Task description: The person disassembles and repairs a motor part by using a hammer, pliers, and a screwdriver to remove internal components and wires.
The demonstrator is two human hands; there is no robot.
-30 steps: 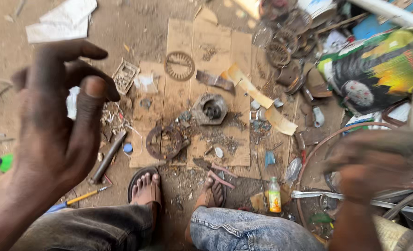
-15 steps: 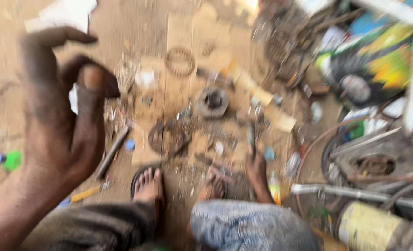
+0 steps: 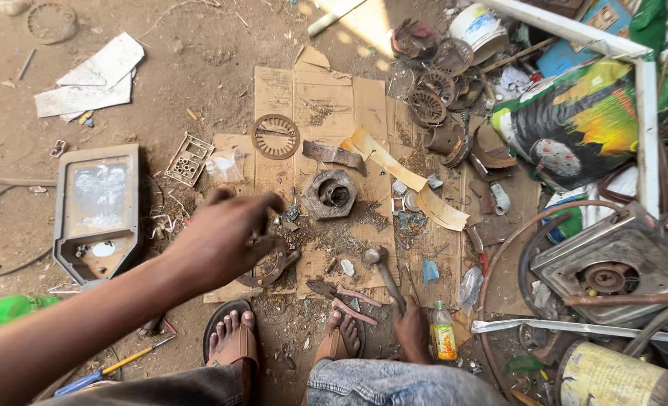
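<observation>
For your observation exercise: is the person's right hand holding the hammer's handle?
Yes, the right hand grips the handle end of the hammer lying on the cardboard.

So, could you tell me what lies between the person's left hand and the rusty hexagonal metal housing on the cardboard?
In the head view, only small dark metal scraps on cardboard lie between left hand and hexagonal housing.

Matt, creased brown cardboard (image 3: 326,98) at frame centre carries a rusty, rough metal nut (image 3: 331,194) and a rusted ring (image 3: 274,136). The hammer (image 3: 385,274) has a dull steel head. Glossy printed plastic sack (image 3: 574,124), upper right; smooth grey metal housing (image 3: 97,214), left.
</observation>
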